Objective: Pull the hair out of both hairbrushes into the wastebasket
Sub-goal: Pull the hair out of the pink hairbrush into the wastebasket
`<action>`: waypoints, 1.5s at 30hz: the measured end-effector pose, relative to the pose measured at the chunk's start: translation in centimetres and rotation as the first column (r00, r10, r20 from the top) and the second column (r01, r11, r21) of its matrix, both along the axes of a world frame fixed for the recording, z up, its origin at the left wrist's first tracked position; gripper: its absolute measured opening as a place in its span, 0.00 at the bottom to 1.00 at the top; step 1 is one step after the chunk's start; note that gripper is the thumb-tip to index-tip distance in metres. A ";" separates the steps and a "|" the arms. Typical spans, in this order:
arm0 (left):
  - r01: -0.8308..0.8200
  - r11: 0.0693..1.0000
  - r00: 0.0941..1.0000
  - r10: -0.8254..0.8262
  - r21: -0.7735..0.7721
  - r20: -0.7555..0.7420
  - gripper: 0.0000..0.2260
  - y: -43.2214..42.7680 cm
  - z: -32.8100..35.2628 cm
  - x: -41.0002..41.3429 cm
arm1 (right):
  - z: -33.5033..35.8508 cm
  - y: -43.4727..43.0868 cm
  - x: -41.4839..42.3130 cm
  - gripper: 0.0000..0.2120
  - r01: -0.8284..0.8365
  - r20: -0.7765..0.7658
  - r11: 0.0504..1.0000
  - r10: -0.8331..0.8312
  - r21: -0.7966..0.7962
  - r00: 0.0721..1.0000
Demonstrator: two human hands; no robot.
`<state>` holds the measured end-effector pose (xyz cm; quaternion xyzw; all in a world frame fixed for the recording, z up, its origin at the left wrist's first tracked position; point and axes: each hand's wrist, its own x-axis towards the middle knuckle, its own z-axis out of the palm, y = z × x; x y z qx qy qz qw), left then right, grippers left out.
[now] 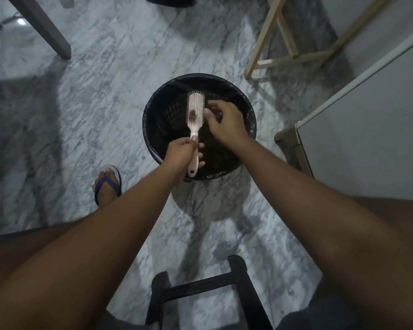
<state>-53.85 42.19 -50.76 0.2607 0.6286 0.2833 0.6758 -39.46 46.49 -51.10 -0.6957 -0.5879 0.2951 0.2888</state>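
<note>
Left hand fingers clench the brush, hair in its bristles, over the black-lined basket. Right hand fingers curl beside it; whether they pinch anything is unclear.

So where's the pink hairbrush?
In the head view the hairbrush is mid-frame, held by the left hand over the black wastebasket, right hand beside it.

nothing readable is showing anywhere in the view: no text, label, brand, number or sign. the hairbrush is carrying no legible marking, and neither is the wastebasket.
</note>
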 end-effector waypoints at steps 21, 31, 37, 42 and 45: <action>0.008 0.986 0.952 0.043 -0.165 0.302 0.10 0.0 0.6 -0.9 | 2.7 2.8 -0.4 0.12 0.212 -0.058 0.964 -0.205 0.160 0.977; -0.016 0.985 0.942 0.072 -0.171 0.329 0.15 0.0 0.8 -1.3 | 1.5 2.3 1.9 0.15 0.177 -0.044 0.960 -0.190 -0.217 0.981; -0.001 0.996 0.939 0.031 -0.088 0.342 0.10 0.1 1.0 -1.2 | 1.0 0.7 0.1 0.23 -0.043 -0.283 0.958 -0.040 -0.283 0.958; -0.054 0.996 0.938 0.076 -0.074 0.337 0.14 0.5 0.9 -1.6 | 1.0 1.1 0.5 0.27 -0.036 -0.180 0.991 0.013 -0.128 0.984; -0.069 0.994 0.939 0.093 -0.082 0.332 0.15 0.5 0.7 -2.0 | 1.4 2.0 0.9 0.26 0.080 -0.195 0.997 -0.082 -0.017 0.977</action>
